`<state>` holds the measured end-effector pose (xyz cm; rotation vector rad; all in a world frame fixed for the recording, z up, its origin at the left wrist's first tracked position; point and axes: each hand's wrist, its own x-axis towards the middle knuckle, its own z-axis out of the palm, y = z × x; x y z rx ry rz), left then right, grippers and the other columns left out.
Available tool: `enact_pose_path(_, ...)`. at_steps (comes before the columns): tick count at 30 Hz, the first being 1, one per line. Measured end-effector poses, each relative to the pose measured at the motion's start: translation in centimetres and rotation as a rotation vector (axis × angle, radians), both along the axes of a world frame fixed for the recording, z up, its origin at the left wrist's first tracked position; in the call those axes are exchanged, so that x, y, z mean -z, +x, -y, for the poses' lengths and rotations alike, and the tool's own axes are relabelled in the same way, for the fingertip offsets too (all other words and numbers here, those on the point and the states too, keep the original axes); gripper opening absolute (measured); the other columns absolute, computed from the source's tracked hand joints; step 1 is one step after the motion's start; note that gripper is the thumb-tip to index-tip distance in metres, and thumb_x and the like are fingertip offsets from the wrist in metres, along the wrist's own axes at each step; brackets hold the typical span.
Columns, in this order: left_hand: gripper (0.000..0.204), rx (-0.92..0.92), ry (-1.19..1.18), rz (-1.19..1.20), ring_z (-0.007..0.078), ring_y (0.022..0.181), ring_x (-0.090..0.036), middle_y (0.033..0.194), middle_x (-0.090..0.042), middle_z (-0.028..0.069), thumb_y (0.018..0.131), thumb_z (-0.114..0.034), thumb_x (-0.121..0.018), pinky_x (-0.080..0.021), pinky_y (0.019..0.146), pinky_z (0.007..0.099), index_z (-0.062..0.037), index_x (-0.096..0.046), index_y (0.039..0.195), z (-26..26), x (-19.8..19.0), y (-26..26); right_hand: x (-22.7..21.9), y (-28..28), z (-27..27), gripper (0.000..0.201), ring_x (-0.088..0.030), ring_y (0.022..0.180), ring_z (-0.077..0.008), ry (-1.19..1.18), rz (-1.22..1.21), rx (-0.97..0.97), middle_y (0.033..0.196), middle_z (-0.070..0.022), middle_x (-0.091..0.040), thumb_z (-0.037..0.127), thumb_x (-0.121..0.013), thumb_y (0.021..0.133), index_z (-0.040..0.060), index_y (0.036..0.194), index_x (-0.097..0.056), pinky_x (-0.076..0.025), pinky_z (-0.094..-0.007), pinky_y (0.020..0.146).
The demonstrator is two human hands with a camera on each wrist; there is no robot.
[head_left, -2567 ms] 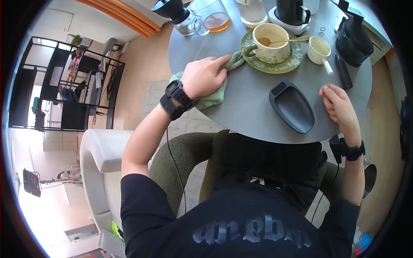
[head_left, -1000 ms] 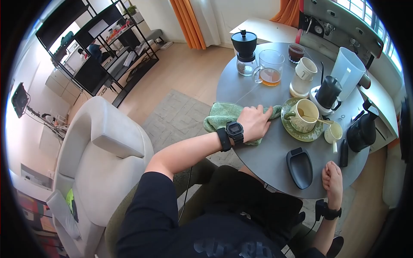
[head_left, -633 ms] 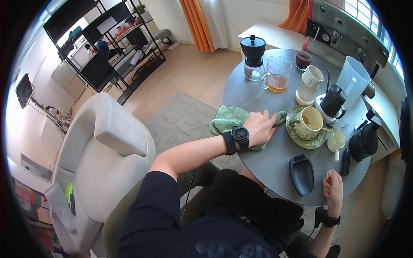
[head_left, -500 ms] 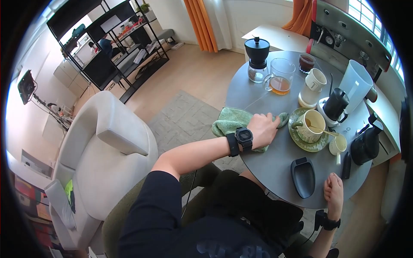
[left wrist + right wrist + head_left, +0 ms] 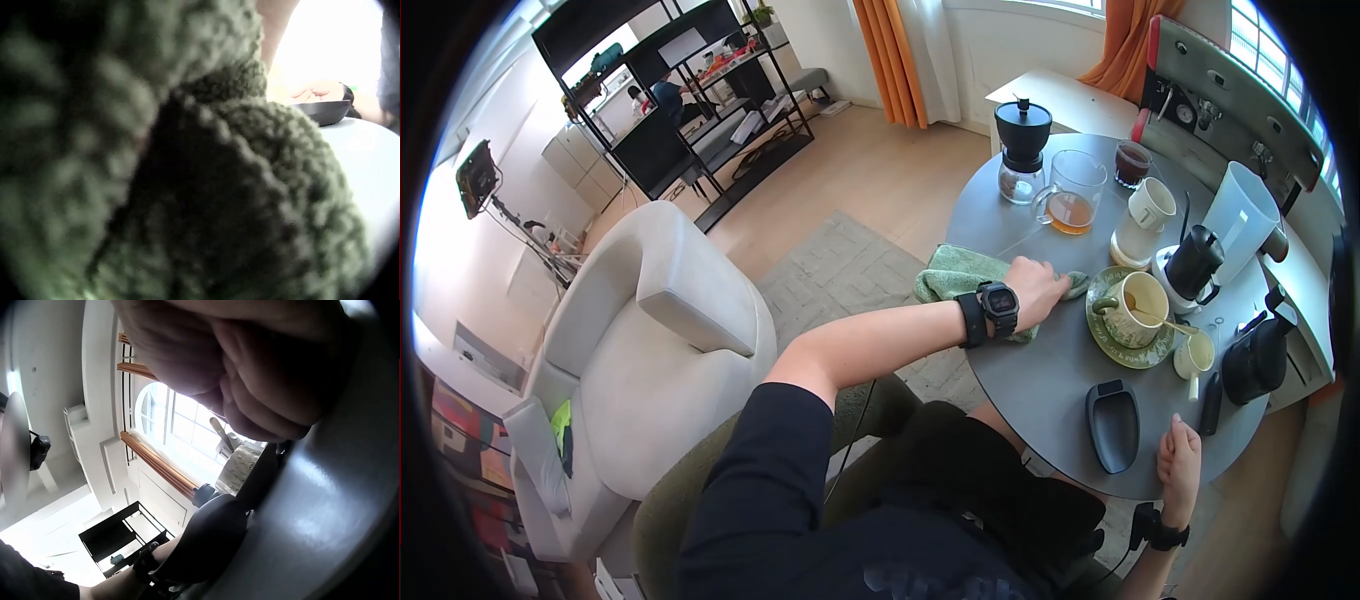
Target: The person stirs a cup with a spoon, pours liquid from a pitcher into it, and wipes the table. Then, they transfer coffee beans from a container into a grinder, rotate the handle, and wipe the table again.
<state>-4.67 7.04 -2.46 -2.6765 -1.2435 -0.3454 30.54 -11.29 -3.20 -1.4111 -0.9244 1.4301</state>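
My left hand (image 5: pixel 1036 290) lies over a bunched green cloth (image 5: pixel 960 272) at the left edge of the round table, its fingers bent over the folds. The cloth (image 5: pixel 300 162) fills much of the left wrist view; the fingers' undersides are mostly hidden. One cloth end reaches toward the green saucer (image 5: pixel 1142 354), which bears a patterned cup (image 5: pixel 1130 322) with a spoon. My right hand (image 5: pixel 1178 462) rests at the table's near right edge, fingers curled in, with nothing seen in it. Beside it lies a black oval dish (image 5: pixel 1113 430); the right wrist view shows curled fingers (image 5: pixel 269 394).
A coffee grinder (image 5: pixel 1022 150), glass mug (image 5: pixel 1072 205) and dark drink (image 5: pixel 1133 163) stand farther back. Toward the right are a black kettle (image 5: pixel 1195 262), clear pitcher (image 5: pixel 1242 225), small cream cup (image 5: pixel 1193 355), black jug (image 5: pixel 1257 355) and black handle-like object (image 5: pixel 1211 405).
The head view has tilted up and turned, showing more of the room and the table's far side. My left hand stays on the cloth; the right remains curled near the dish.
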Motion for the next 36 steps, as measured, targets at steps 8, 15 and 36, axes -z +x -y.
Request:
enact_pose_path(8,0.039,-0.027,0.073,-0.055,0.0314,0.078,-0.068,0.088,-0.065,0.0135,0.086,-0.015,-0.062,-0.052,0.067,0.042,-0.0055,-0.063,0.124,-0.8,0.7,-0.2,-0.7,-0.4,0.2,0.04,-0.022,0.04,-0.0004,-0.012,-0.002,0.001,0.056,0.0079,-0.035,0.03,-0.05,0.108,0.0142,0.072,-0.043,-0.014,-0.0215,0.035)
enact_pose_path(15,0.058,0.015,0.147,-0.079,0.025,0.095,-0.06,0.099,-0.06,0.0115,0.092,-0.026,-0.064,-0.047,0.077,0.0381,-0.0024,-0.052,0.143,3.1,0.7,-0.4,-1.7,-0.9,0.4,0.025,-0.023,0.041,0.0,-0.023,-0.005,-0.017,0.057,0.0089,-0.035,0.02,-0.046,0.104,0.0114,0.081,-0.05,-0.016,-0.0204,0.036)
enact_pose_path(36,0.049,0.116,0.2,-0.19,0.0241,0.094,-0.06,0.102,-0.061,0.0096,0.086,-0.013,-0.059,-0.047,0.077,0.0344,-0.0091,-0.063,0.135,6.7,-1.2,-0.3,-1.5,-1.0,0.2,0.029,-0.025,0.041,0.0017,-0.061,0.03,-0.023,0.057,0.0113,-0.035,0.026,-0.052,0.106,0.0115,0.081,-0.052,-0.016,-0.0194,0.036)
